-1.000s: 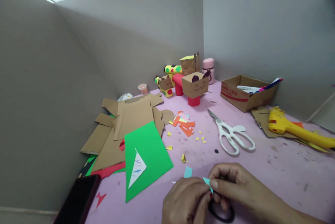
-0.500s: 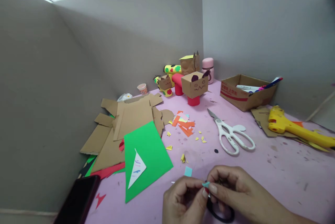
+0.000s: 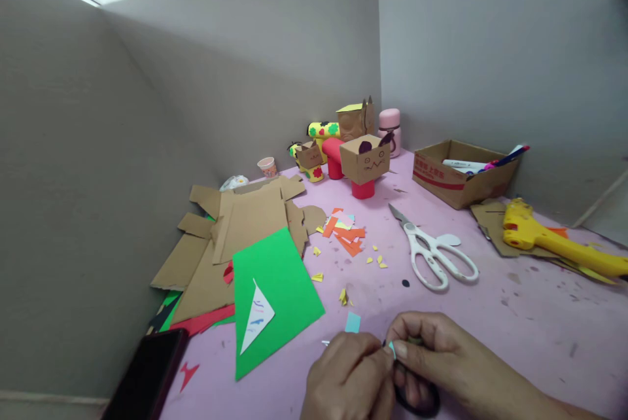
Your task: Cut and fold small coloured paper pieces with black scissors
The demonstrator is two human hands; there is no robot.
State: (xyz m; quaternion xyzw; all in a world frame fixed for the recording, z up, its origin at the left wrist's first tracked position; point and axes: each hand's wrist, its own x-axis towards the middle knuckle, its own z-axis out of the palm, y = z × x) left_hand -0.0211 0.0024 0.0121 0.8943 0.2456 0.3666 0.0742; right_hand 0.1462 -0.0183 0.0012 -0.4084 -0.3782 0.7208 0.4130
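Near the front edge, my two hands meet fingertip to fingertip. My right hand point(image 3: 436, 354) pinches a tiny light-blue paper piece point(image 3: 392, 349) between thumb and forefinger. A black loop point(image 3: 422, 407), like a small scissors handle, hangs under its curled fingers. My left hand point(image 3: 348, 374) is closed with its back towards me, and its fingertips meet the same paper piece; its thumb is hidden. Just beyond the hands lies a light-blue paper square point(image 3: 352, 322). To their left, a white paper triangle point(image 3: 258, 318) with coloured marks rests on a green sheet point(image 3: 289, 282).
White-handled scissors point(image 3: 432, 253) lie open on the pink table. Orange paper scraps point(image 3: 349, 237) are in the middle. A cardboard cat point(image 3: 366, 161) stands behind. A marker box point(image 3: 441, 175) and yellow glue gun point(image 3: 549, 237) are right; cardboard point(image 3: 255, 210) and a phone point(image 3: 147, 374) left.
My left hand has rolled over, its back now covering the thumb. The light-blue paper piece has turned more upright at my right thumb. The things on the table have stayed put.
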